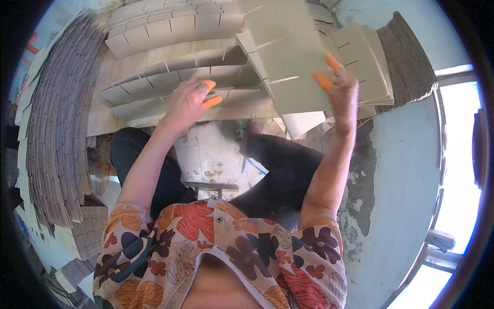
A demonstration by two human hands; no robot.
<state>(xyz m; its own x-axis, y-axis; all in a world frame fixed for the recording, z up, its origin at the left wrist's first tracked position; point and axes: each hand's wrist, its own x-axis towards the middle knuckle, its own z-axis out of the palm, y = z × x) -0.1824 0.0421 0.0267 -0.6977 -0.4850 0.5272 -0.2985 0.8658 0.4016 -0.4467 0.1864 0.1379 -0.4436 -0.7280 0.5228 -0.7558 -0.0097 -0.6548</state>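
My left hand, with orange finger covers on thumb and forefinger, is over thin slotted cardboard strips that stand on edge. Its two covered fingertips are apart, one on each side of a strip's upper edge, and I see nothing gripped between them. At the right, my right hand wears the same orange covers and has its thumb and forefinger at the side edge of a wide pale slotted cardboard sheet. Both hand and sheet are blurred. The sheet slants over the right ends of the standing strips.
Tall stacks of grey-brown cardboard rise at the left. More slotted sheets lie beside my right hand, against another stack. Bundled strips stand at the far side. A pale wall with peeling patches borders the right.
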